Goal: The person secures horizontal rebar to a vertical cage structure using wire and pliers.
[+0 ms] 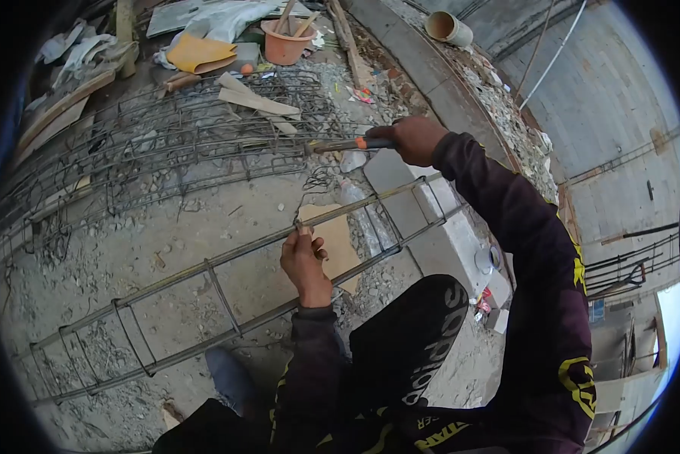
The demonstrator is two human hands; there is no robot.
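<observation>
Near: left hand (307, 268), fingertips pinched at the far rod of a long grey steel-rod cage (206, 265), perhaps gripping wire, mostly hidden. Beyond, right: right hand (417, 141), fingers clenched round an orange-and-black-handled metal tool (359, 143), tip indistinct. Far: orange plastic bucket (284, 48), sticks inside.

a tub (285, 47) with sticks in it stands near a yellow sheet (200, 54). well apart, a bucket (447, 29) lies tipped on its side near a concrete ledge (406, 51).
</observation>
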